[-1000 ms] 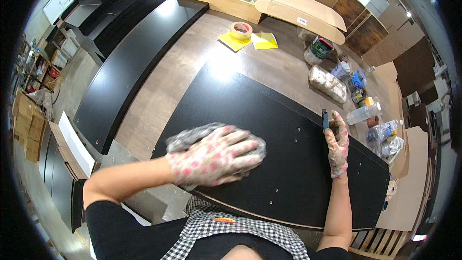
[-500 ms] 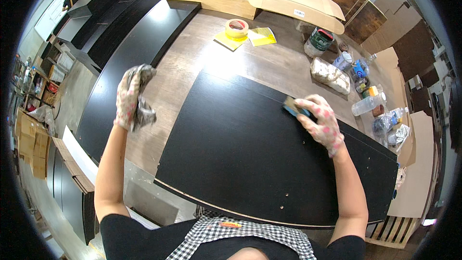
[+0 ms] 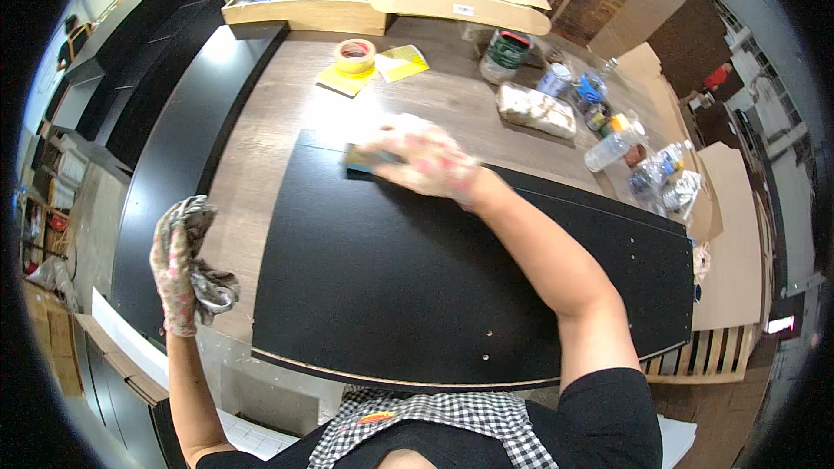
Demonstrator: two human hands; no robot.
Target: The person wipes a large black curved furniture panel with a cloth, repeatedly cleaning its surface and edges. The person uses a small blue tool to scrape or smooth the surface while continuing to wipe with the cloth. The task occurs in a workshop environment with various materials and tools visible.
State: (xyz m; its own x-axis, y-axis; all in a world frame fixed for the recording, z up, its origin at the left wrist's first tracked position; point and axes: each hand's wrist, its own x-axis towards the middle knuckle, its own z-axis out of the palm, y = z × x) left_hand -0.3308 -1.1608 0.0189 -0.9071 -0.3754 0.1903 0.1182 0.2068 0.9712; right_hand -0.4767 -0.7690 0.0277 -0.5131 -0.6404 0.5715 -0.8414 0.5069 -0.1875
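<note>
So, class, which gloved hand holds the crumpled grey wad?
The person's left hand, at the picture's left: the crumpled grey wad sits in its grasp. The right hand instead holds a small dark block by the large black panel's far edge.

The black panel [image 3: 391, 287] is free to cross at near left, but bottles [image 3: 612, 148] crowd beyond its far right edge.

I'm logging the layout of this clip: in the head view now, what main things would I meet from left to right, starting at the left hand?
Left hand, crumpled grey rag, dark block, right hand, green jar, clear bottle.
</note>
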